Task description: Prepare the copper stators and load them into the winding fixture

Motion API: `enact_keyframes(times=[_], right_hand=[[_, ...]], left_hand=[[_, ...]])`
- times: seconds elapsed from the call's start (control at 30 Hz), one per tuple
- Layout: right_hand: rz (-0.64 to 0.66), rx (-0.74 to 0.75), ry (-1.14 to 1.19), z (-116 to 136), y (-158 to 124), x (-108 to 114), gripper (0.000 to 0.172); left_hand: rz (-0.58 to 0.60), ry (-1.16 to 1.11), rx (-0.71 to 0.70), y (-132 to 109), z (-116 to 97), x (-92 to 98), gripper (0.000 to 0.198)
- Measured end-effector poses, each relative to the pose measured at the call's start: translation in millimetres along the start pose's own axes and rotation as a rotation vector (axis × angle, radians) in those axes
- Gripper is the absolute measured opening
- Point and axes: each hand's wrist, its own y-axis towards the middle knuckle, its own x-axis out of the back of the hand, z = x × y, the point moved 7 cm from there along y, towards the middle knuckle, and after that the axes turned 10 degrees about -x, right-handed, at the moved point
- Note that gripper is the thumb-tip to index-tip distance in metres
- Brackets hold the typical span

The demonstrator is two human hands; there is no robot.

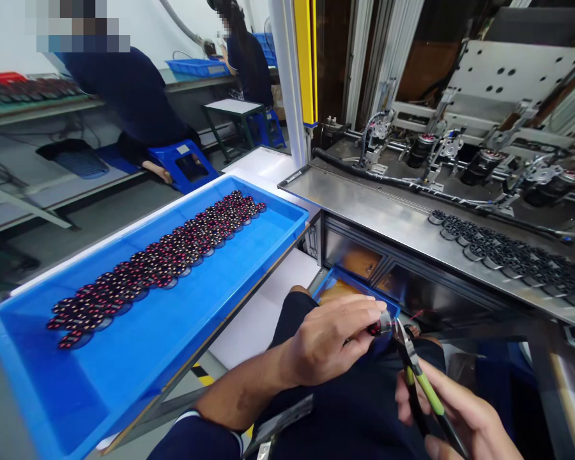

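head view: the left hand [330, 338] is held out over the lap, palm turned down. its fingers are closed on a small round part [382, 324], pinched between the thumb and the fingertips; the part shows a clear-looking rim and dark and red inside, and is partly covered by the fingers. it sits in front of the body, just right of the left hand's knuckles.

the right hand [464, 402] has its fingers wrapped around the green and black handles of a pair of pliers [409, 348]. the tips of the pliers point up and away from the body and lie right at the edge of the round part; whether they touch it cannot be told.

on the left, a long blue tray [186, 326] rests on a table. inside, several close rows of round pieces [163, 262], dark with pink and pale spots, run slantwise along its length.

on the right, a metal shelf [364, 207] carries a pen [293, 177] at its near left corner and a group of dark round pieces [512, 255] toward its right end. behind the shelf stands a machine [448, 150] with dark cylinders. a yellow post [306, 64] rises at its left. below the shelf, a blue bin [333, 276] is partly hidden by the left hand.

in the background, two people sit by a far bench, one on a blue stool [184, 163].
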Motion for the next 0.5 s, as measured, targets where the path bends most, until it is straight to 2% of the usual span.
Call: enact_keyframes(times=[0.3, 0.5], right_hand=[[0.041, -0.126, 0.100, -9, 2, -2, 0.050], [0.011, -0.181, 0.055, -16, 0, -1, 0.049]], left_hand=[[-0.020, 0.002, 0.008, -1, 1, 2.6, 0.065], [-0.006, 0.017, 0.014, -3, 2, 1.3, 0.061]])
